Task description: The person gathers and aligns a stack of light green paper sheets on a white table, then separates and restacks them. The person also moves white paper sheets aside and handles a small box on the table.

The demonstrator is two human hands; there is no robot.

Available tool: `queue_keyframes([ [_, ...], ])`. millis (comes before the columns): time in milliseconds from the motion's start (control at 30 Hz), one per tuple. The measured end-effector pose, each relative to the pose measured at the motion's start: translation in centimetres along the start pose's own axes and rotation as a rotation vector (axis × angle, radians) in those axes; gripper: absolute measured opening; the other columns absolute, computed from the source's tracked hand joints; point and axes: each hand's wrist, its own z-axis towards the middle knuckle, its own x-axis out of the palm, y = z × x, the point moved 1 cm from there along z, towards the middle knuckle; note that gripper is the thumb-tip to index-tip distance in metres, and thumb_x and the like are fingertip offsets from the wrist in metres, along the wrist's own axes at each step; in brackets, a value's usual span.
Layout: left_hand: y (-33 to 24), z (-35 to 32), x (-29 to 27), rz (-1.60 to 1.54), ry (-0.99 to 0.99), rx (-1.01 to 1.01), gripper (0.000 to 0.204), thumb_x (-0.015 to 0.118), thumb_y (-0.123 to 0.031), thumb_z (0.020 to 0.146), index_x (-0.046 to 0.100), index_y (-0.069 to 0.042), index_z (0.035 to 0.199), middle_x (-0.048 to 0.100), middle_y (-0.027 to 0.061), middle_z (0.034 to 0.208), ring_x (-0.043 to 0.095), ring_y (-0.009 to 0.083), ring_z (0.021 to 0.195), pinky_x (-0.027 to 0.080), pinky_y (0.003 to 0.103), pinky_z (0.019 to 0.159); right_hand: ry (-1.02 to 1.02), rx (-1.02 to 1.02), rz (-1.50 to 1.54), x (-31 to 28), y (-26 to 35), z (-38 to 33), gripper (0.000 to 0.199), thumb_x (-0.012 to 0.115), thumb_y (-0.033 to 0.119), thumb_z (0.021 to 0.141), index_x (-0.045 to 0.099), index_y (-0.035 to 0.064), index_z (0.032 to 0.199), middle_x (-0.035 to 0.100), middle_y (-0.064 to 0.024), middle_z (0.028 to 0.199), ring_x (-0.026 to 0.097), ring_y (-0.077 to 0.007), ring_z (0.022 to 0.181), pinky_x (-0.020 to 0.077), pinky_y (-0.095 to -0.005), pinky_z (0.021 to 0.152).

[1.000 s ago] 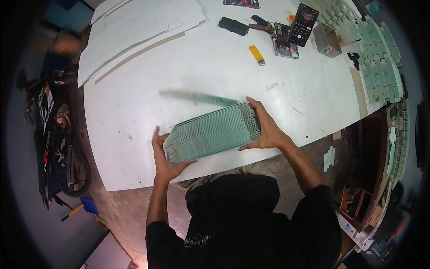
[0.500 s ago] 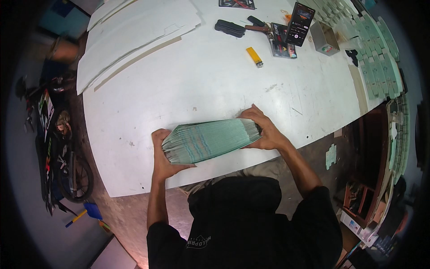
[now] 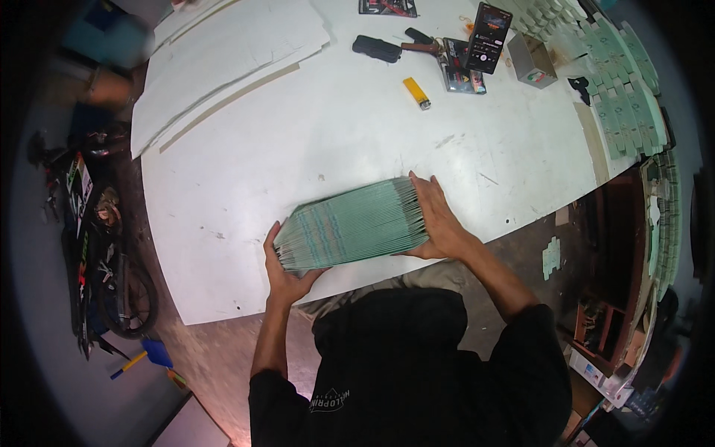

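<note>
A thick stack of pale green folded card pieces (image 3: pixel 354 223), with bluish printed bands near its left part, is at the front edge of the white table (image 3: pixel 246 156). My left hand (image 3: pixel 287 272) is wrapped round the stack's left end, thumb along the near side. Against the right end presses my right hand (image 3: pixel 439 223), fingers on the far corner and thumb at the near corner. The stack slants slightly, its right end farther from me. Its underside is hidden.
Large white sheets (image 3: pixel 238 59) lie at the far left. A yellow lighter (image 3: pixel 417 94), a black case (image 3: pixel 377 49), a propped phone (image 3: pixel 488 37) and a small box (image 3: pixel 532 61) sit at the far right. Rows of green card pieces (image 3: pixel 629 112) line the right edge.
The stack has turned slightly, its right end moving away from me. My right hand now lies flatter against that end, and the layers there look more evenly lined up.
</note>
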Motion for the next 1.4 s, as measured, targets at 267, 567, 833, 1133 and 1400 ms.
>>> queue_keyframes([
  [267, -11.2, 2.9, -0.3, 0.921, 0.158, 0.138, 0.104, 0.101, -0.03, 0.059, 0.052, -0.001, 0.147, 0.057, 0.0222, 0.128, 0.048, 0.0425, 0.136, 0.032, 0.059, 0.12, -0.067, 0.031, 0.071, -0.1, -0.6, 1.7, 0.095, 0.099, 0.039, 0.063, 0.052, 0.0056, 0.139, 0.054, -0.0166, 0.122, 0.052, -0.0401, 0.119, 0.0329, -0.0557, 0.115],
  [567, -11.8, 4.6, 4.4, 0.955, 0.38, 0.207, 0.096, 0.096, -0.032, 0.067, 0.046, 0.007, 0.138, 0.059, 0.0263, 0.123, 0.058, 0.0439, 0.113, 0.047, 0.05, 0.098, -0.097, 0.015, 0.114, 0.0, -0.5, 1.6, 0.081, 0.097, 0.031, 0.064, 0.057, 0.0079, 0.131, 0.054, -0.0159, 0.124, 0.051, -0.0381, 0.121, 0.0323, -0.0563, 0.116],
  [833, -11.1, 4.1, 6.6, 1.035, 0.342, 0.209, 0.088, 0.092, -0.022, 0.068, 0.046, 0.009, 0.136, 0.057, 0.0244, 0.119, 0.055, 0.0428, 0.112, 0.04, 0.055, 0.1, 0.214, -0.099, 0.273, -3.7, -3.0, 1.0, 0.129, 0.099, 0.044, 0.064, 0.029, 0.0003, 0.163, 0.039, -0.0268, 0.16, 0.033, -0.0468, 0.152, 0.0234, -0.0593, 0.127],
  [1133, -11.7, 4.5, 8.1, 1.11, 0.291, 0.233, 0.09, 0.089, -0.021, 0.063, 0.047, 0.004, 0.138, 0.055, 0.0223, 0.121, 0.052, 0.0417, 0.112, 0.041, 0.053, 0.098, -0.851, 0.6, 0.207, -15.3, -24.3, 6.1, 0.028, 0.079, 0.017, 0.094, 0.074, 0.0023, 0.118, 0.074, -0.014, 0.116, 0.073, -0.0234, 0.097, 0.0583, -0.0356, 0.084],
  [1400, -11.1, 4.4, 8.3, 1.131, 0.261, 0.244, 0.091, 0.092, -0.029, 0.062, 0.047, 0.001, 0.136, 0.055, 0.0208, 0.118, 0.052, 0.0403, 0.108, 0.042, 0.053, 0.092, -0.677, 0.415, -0.517, -17.6, -29.9, 12.8, 0.036, 0.067, 0.015, 0.095, 0.077, 0.0168, 0.129, 0.062, -0.0159, 0.144, 0.064, -0.0359, 0.124, 0.06, -0.0464, 0.094],
])
